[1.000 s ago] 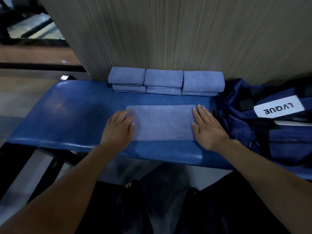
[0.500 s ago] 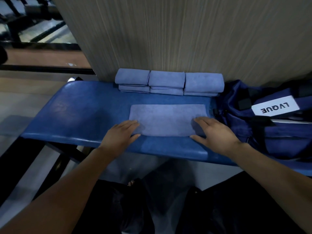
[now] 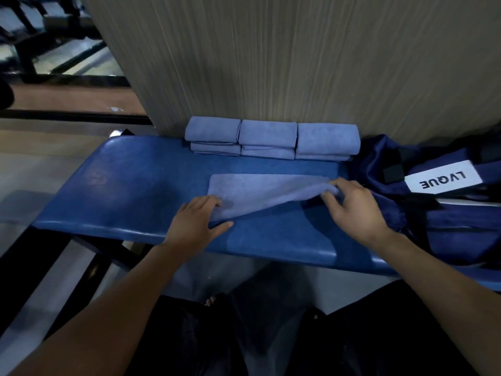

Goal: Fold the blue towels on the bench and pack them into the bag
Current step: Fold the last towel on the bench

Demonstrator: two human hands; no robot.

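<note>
**A:** Looking at where we are: our right hand (image 3: 355,206) pinches the towel (image 3: 260,195) by its near right corner, lifted off the bench (image 3: 130,185). Our left hand (image 3: 196,222) lies flat, fingers straight, pressing the near left corner down. The towel sits mid-bench, long axis running 9 to 3 o'clock, most of it at 12 o'clock from our left hand.

**B:** So the fold probably goes from 3 toward 9, right end over left? Right hand is the one already holding the end that has to travel, so we'd say it does the carrying and the left just anchors.

**A:** That's our guess too. Around it: the folded towels (image 3: 271,138) are stacked in three piles at 12 o'clock against the wall panel (image 3: 298,58), apart from the flat one. The bag (image 3: 447,213) is at 3 o'clock, just beside our right hand.

**B:** Nothing sits in the fold's path that we can see. We can't tell from here whether the bag's mouth is open.
</note>
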